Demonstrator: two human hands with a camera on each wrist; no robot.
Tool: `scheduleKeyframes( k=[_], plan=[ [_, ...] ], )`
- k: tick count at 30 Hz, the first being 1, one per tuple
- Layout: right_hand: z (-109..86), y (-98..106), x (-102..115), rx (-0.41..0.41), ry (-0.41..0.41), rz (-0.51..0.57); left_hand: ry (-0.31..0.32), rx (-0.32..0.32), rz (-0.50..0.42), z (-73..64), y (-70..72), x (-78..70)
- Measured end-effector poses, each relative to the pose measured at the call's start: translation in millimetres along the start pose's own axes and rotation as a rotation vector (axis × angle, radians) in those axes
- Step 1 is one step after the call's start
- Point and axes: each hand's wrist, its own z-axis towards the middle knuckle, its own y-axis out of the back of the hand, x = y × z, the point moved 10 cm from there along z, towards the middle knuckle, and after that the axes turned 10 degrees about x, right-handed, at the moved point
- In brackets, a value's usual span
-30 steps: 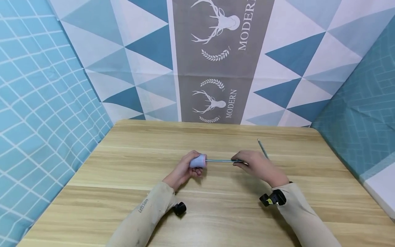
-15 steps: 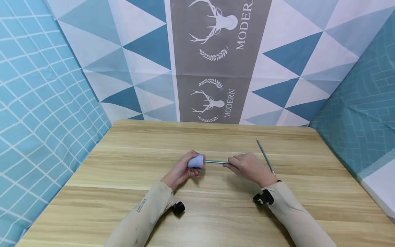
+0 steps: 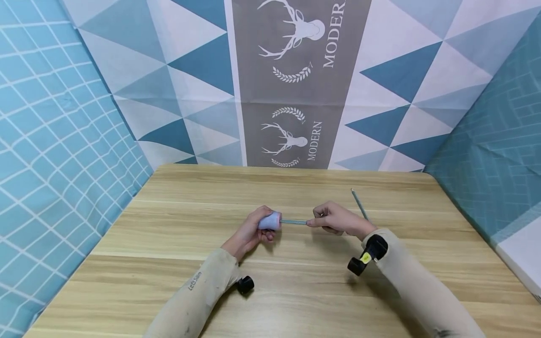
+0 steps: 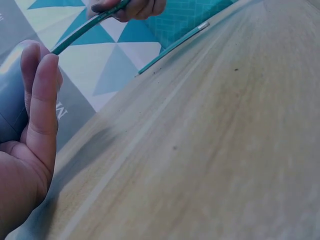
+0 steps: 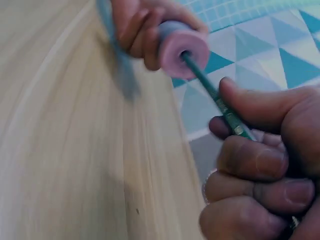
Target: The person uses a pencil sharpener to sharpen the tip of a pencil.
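My left hand (image 3: 248, 238) grips a lavender pencil sharpener (image 3: 269, 221) with a pink front end, held sideways above the table. A green pencil (image 3: 293, 222) runs into the round hole in that pink face (image 5: 171, 56), its tip hidden inside. On the far end of the pencil, my right hand (image 3: 339, 218) pinches between thumb and forefinger, the other fingers curled under, as the right wrist view shows. In the left wrist view the fingers (image 4: 44, 107) wrap the sharpener's side. Behind the right hand a second green pencil (image 3: 358, 203) lies on the table.
The wood-grain table (image 3: 203, 188) spans the space under both arms. A patterned cloth (image 3: 287, 94) hangs behind its far edge, with blue sheets at the sides. A white block-like thing (image 3: 521, 258) stands at the right edge. Small black cameras (image 3: 245, 285) sit at the wrists.
My right hand has shifted its hold on the pencil and turned at the wrist, now pinching it at its end. The left hand and sharpener stay nearly still.
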Motion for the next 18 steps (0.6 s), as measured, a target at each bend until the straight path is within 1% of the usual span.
scheduleKeyframes(
  k=[3,6,8,10,12,14,16,18],
  plan=[
    [3.3,-5.1,-15.7,0.109,-0.137,0.211,-0.002,0.0,0.004,0.0,-0.1,-0.5],
    [5.2,-12.3,-29.8,0.203,-0.237,0.378,-0.006,0.004,0.022,0.8,-0.3,-1.5],
    [5.8,-16.7,-37.2,0.248,-0.279,0.448,-0.005,0.004,0.035,1.4,-0.1,-1.7],
    [5.7,-19.0,-41.1,0.273,-0.295,0.472,0.0,0.005,0.047,2.0,0.3,-1.2],
    [5.5,-18.4,-41.9,0.267,-0.289,0.453,0.006,0.001,0.049,2.3,0.9,0.1],
    [4.4,-13.9,-39.0,0.235,-0.262,0.378,0.011,0.001,0.049,2.4,1.0,1.3],
    [2.1,-6.7,-31.7,0.18,-0.215,0.24,0.015,0.003,0.048,2.4,0.7,2.3],
    [-2.5,2.3,-20.6,0.1,-0.156,0.076,0.02,0.004,0.044,2.1,0.6,3.3]
  ],
)
